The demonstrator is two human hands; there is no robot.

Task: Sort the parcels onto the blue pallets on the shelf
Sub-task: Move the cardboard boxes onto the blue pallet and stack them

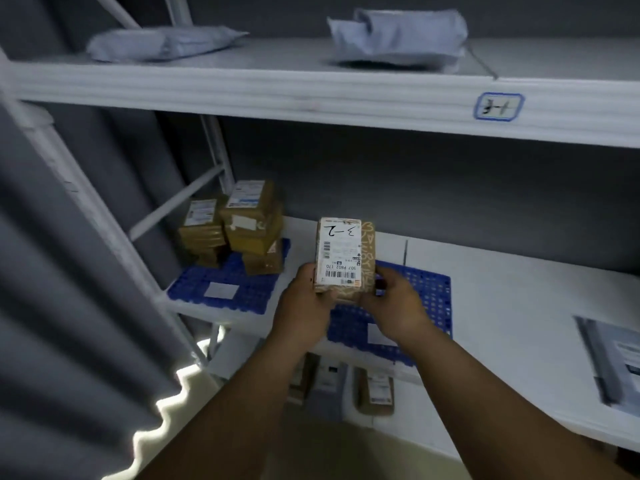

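Observation:
A small brown cardboard parcel [344, 252] with a white label marked "3-2" is held upright in front of the middle shelf. My left hand [304, 299] grips its lower left side and my right hand [394, 301] grips its lower right side. Below and behind the parcel lies a blue pallet [429, 299] with a white tag. A second blue pallet [242, 289] at the left carries a stack of several brown parcels [242, 225].
The upper shelf, labelled with a blue-framed tag [498, 106], holds two grey poly mailers [162, 43] [398, 36]. A flat grey mailer [613, 358] lies at the right of the middle shelf. More parcels [375, 393] sit on the lower level. A grey curtain [69, 271] hangs at the left.

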